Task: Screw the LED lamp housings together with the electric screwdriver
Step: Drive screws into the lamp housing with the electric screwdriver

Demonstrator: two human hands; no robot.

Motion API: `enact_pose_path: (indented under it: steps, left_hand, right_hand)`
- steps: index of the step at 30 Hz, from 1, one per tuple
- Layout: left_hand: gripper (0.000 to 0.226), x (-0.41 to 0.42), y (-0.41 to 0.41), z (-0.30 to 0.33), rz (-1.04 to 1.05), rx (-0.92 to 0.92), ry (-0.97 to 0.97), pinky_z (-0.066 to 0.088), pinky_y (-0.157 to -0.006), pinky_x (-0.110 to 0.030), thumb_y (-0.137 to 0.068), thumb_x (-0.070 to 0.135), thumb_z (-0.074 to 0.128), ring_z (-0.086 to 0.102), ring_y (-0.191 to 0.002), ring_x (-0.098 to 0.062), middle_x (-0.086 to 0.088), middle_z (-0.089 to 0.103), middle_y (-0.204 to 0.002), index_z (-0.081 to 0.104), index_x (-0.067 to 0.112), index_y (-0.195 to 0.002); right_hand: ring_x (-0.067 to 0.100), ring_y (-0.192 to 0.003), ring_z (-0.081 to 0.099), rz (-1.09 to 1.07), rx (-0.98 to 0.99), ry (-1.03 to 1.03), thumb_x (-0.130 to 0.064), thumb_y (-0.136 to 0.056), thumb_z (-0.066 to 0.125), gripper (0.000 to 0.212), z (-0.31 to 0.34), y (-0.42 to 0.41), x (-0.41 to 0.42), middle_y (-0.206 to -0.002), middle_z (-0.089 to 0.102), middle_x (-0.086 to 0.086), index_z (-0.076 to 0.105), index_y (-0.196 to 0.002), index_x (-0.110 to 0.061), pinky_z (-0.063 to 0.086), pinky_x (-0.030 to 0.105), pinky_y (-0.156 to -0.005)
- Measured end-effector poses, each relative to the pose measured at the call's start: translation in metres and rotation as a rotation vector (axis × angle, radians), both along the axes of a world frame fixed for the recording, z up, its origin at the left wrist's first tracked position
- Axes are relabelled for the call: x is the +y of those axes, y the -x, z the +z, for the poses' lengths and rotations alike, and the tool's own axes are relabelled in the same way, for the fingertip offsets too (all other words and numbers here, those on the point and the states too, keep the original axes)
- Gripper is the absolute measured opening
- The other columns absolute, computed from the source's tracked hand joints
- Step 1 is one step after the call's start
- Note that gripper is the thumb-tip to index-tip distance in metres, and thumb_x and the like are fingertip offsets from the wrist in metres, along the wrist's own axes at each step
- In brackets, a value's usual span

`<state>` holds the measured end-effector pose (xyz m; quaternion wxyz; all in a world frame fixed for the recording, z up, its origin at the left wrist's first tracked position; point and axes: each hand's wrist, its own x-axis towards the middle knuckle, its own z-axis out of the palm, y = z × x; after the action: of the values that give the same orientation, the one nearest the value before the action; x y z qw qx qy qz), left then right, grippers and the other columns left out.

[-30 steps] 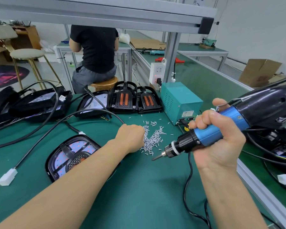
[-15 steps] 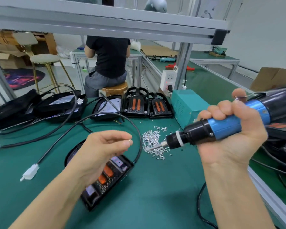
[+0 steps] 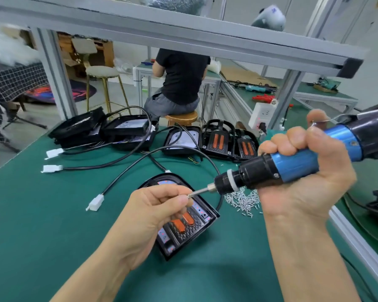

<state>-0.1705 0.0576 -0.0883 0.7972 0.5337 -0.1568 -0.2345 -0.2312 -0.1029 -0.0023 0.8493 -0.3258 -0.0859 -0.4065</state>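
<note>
A black LED lamp housing [image 3: 184, 233] with two orange strips lies on the green mat in front of me, partly hidden by my left hand [image 3: 155, 212]. That hand hovers above it, thumb and fingers pinched at the tip of the screwdriver bit; a screw there is too small to make out. My right hand [image 3: 301, 184] grips the blue and black electric screwdriver [image 3: 288, 165], held nearly level with its bit pointing left into the left fingertips. A pile of small silver screws [image 3: 242, 200] lies on the mat just under the screwdriver.
More black lamp housings [image 3: 218, 141] and open ones [image 3: 127, 131] sit along the mat's far edge, with black cables and white connectors [image 3: 95, 202] trailing across it. A person in black sits on a stool [image 3: 181, 118] beyond. An aluminium rail [image 3: 358, 236] edges the right side.
My left hand left the screw pile, rose and came to the bit tip with pinched fingers. The screwdriver tip swung to meet it. The camera view tilted upward.
</note>
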Motion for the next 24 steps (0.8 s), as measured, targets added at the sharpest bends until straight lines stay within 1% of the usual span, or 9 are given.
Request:
enact_pose_path:
  steps: [3,7,13,15,18,21,22,24]
  left_hand:
    - [0.016,0.004,0.0,-0.002,0.019,0.033,0.036,0.053,-0.06,-0.018,-0.061,0.012,0.07,0.059,-0.059,-0.012,-0.011,0.069,-0.069,0.077,0.008,-0.074]
    - [0.017,0.01,0.0,-0.004,0.023,0.041,0.082,0.052,-0.06,-0.019,-0.061,0.013,0.071,0.058,-0.06,-0.011,-0.01,0.068,-0.069,0.077,0.008,-0.076]
    - [0.013,0.028,-0.007,-0.018,0.167,0.037,0.015,0.051,-0.063,-0.019,-0.066,0.013,0.068,0.056,-0.062,-0.011,-0.007,0.067,-0.072,0.075,0.009,-0.076]
    - [0.009,0.034,-0.013,-0.023,0.212,0.038,-0.03,0.05,-0.063,-0.018,-0.075,0.006,0.066,0.056,-0.062,-0.011,-0.007,0.067,-0.071,0.073,0.009,-0.076]
    - [0.019,0.043,-0.026,-0.031,0.343,0.018,-0.126,0.048,-0.061,-0.016,-0.084,-0.005,0.06,0.054,-0.06,-0.009,-0.002,0.067,-0.067,0.071,0.01,-0.076]
    - [0.022,0.049,-0.036,-0.039,0.471,-0.137,-0.34,0.043,-0.059,-0.009,-0.085,-0.003,0.062,0.053,-0.055,0.0,0.01,0.066,-0.06,0.069,0.015,-0.074]
    - [0.021,0.049,-0.037,-0.042,0.481,-0.188,-0.41,0.042,-0.057,-0.007,-0.086,0.0,0.062,0.052,-0.054,0.002,0.011,0.065,-0.06,0.068,0.016,-0.075]
    - [0.017,0.047,-0.037,-0.048,0.469,-0.269,-0.517,0.039,-0.053,-0.009,-0.089,0.004,0.06,0.051,-0.053,0.001,0.014,0.063,-0.059,0.067,0.017,-0.081]
  right_hand:
    - [0.007,-0.046,0.041,-0.01,0.014,0.029,-0.011,-0.073,0.044,0.018,-0.001,-0.002,0.006,-0.052,0.043,-0.007,0.054,-0.086,-0.018,0.041,0.019,-0.053]
    - [0.007,-0.045,0.042,0.012,0.006,0.044,-0.011,-0.073,0.044,0.018,-0.002,-0.008,0.013,-0.052,0.044,-0.008,0.054,-0.086,-0.018,0.041,0.019,-0.052]
    - [0.008,-0.046,0.043,0.041,0.03,0.126,-0.005,-0.071,0.046,0.022,-0.016,-0.033,0.037,-0.051,0.045,-0.007,0.052,-0.089,-0.016,0.043,0.021,-0.054]
    - [0.009,-0.046,0.044,0.042,0.05,0.153,-0.002,-0.071,0.048,0.024,-0.023,-0.046,0.046,-0.051,0.046,-0.006,0.052,-0.09,-0.015,0.043,0.024,-0.055]
    - [0.012,-0.046,0.044,0.043,0.097,0.175,0.002,-0.07,0.05,0.027,-0.034,-0.065,0.055,-0.052,0.046,-0.003,0.052,-0.091,-0.014,0.04,0.026,-0.056]
    - [0.016,-0.048,0.045,0.019,0.138,0.251,0.005,-0.069,0.053,0.029,-0.043,-0.08,0.059,-0.052,0.047,0.0,0.052,-0.092,-0.012,0.042,0.027,-0.058]
    - [0.017,-0.048,0.045,0.008,0.148,0.282,0.006,-0.068,0.054,0.03,-0.046,-0.084,0.06,-0.052,0.048,0.0,0.053,-0.091,-0.013,0.043,0.027,-0.058]
    - [0.018,-0.049,0.045,0.004,0.169,0.337,0.006,-0.066,0.056,0.031,-0.052,-0.091,0.063,-0.054,0.049,0.002,0.06,-0.085,-0.018,0.043,0.026,-0.057]
